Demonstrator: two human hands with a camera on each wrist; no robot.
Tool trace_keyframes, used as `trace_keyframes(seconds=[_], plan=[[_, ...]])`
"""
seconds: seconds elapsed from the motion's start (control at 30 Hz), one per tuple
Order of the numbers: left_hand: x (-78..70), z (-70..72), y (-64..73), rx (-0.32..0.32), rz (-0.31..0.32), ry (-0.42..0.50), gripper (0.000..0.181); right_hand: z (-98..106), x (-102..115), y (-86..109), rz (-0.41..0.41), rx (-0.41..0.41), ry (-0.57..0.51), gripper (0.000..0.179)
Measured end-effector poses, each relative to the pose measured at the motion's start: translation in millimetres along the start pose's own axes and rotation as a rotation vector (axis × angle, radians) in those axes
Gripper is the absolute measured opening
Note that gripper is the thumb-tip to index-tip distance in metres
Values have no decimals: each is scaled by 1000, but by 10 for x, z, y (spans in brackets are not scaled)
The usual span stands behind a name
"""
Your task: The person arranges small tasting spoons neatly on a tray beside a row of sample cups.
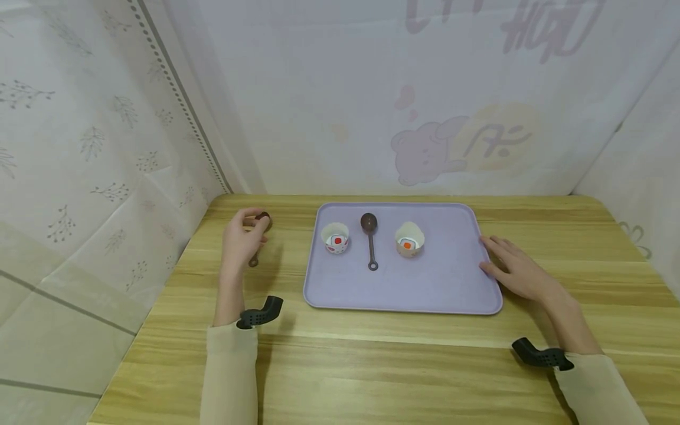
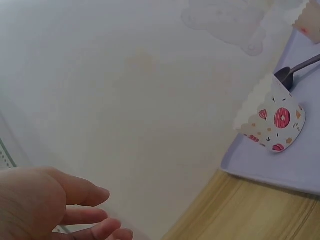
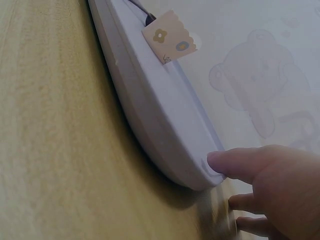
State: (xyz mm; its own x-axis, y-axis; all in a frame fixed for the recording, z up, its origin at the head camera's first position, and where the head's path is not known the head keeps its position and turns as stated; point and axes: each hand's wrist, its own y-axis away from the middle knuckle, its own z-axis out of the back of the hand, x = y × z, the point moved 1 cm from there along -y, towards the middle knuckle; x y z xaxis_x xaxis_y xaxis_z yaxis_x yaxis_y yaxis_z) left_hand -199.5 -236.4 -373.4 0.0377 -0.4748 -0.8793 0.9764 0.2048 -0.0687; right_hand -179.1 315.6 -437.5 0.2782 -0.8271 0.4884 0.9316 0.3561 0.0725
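My left hand (image 1: 241, 239) is over a dark brown spoon (image 1: 254, 261) left of the tray; the hand covers the spoon's middle, and only its bowl and ring end show. In the left wrist view, its fingers (image 2: 85, 195) are loosely bent with no spoon visible among them. My right hand (image 1: 523, 274) rests at the right edge of the lilac tray (image 1: 451, 283), its thumb touching the rim in the right wrist view. On the tray, another brown spoon (image 1: 370, 239) lies between two paper baking cups, one with a red piece (image 1: 337, 241) inside, one with an orange piece (image 1: 408, 245).
The wooden table (image 1: 372, 366) extends in front of the tray and to both sides. A pale printed cloth (image 1: 319, 106) hangs behind it, and a patterned curtain (image 1: 95, 147) stands at the left. Black wrist mounts (image 1: 260, 314) sit on both forearms.
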Motion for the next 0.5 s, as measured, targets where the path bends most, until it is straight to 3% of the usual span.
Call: trace_keyframes(seconds=[0.5], plan=[[107,27,-7,4,58,13,47,-7,-11,-6,6,-5,5,70]])
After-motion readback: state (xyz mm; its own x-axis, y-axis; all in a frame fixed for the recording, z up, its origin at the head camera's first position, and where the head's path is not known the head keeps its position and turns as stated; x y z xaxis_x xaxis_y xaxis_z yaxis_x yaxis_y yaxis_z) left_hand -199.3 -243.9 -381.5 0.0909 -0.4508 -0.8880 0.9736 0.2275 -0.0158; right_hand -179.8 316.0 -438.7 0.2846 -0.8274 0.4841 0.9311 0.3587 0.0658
